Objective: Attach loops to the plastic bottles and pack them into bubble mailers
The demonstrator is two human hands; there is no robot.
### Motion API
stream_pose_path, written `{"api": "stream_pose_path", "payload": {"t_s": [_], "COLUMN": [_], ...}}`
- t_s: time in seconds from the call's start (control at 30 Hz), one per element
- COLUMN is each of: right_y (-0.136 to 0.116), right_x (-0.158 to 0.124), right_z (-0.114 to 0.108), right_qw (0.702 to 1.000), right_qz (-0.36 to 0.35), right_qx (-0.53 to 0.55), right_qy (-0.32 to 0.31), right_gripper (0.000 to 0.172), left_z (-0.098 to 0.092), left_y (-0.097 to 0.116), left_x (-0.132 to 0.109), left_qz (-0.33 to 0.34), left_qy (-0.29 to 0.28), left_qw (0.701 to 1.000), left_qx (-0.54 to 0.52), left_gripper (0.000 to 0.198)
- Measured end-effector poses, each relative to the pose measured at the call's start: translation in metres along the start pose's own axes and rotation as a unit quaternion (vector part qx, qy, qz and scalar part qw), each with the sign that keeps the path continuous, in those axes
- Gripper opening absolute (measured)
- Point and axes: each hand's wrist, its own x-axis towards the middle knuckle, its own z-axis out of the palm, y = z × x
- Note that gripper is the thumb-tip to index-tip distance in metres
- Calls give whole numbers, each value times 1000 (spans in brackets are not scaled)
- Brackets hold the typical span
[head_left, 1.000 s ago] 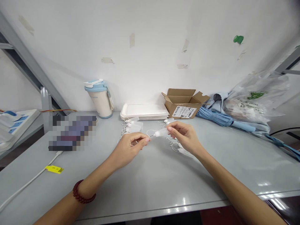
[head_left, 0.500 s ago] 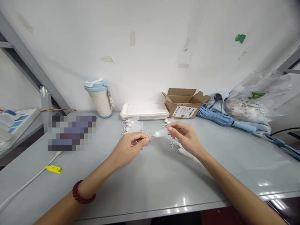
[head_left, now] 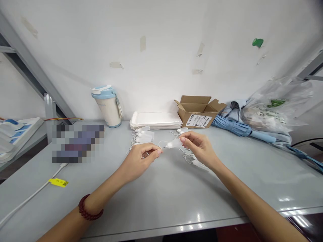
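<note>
A small translucent white needle-tip bottle (head_left: 173,144) is tilted above the table, its thin metal tip pointing left. My right hand (head_left: 198,146) pinches its body between thumb and fingers. My left hand (head_left: 142,158) is closed in a pinch at the metal tip, where the white looped strap (head_left: 163,142) runs into the fingertips; any cap there is hidden. Similar bottles (head_left: 145,136) lie in a group behind my left hand. Another bottle (head_left: 183,129) lies behind my right hand, and more bottles (head_left: 199,163) are partly hidden under it.
At the back stand a stack of white trays (head_left: 156,119), an open cardboard box (head_left: 198,120) and a blue-lidded tumbler (head_left: 109,109). A folded blue umbrella (head_left: 234,127) and a plastic bag (head_left: 267,111) lie right. A pixelated object (head_left: 80,144) and a white cable (head_left: 30,196) lie left.
The view has shifted very slightly. Both hands keep their hold on the bottle, with almost no visible movement.
</note>
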Motion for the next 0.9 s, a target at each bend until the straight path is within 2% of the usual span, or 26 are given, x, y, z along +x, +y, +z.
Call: {"api": "stream_pose_path", "payload": {"t_s": [0.27, 0.6, 0.9], "right_y": [-4, -1, -6], "right_x": [0, -2, -2], "right_z": [-1, 9, 7], "right_qw": [1000, 999, 1000], "right_qz": [4, 1, -3], "right_qx": [6, 32, 21], "right_qy": [-16, 26, 17], "right_gripper": [25, 25, 26], "left_z": [0, 0, -1], "left_y": [-1, 0, 1], "left_x": [1, 0, 0], "left_qz": [4, -8, 9], "left_qy": [2, 0, 6], "left_qw": [1000, 1000, 1000], "left_qx": [0, 2, 12], "left_gripper": [25, 26, 26]}}
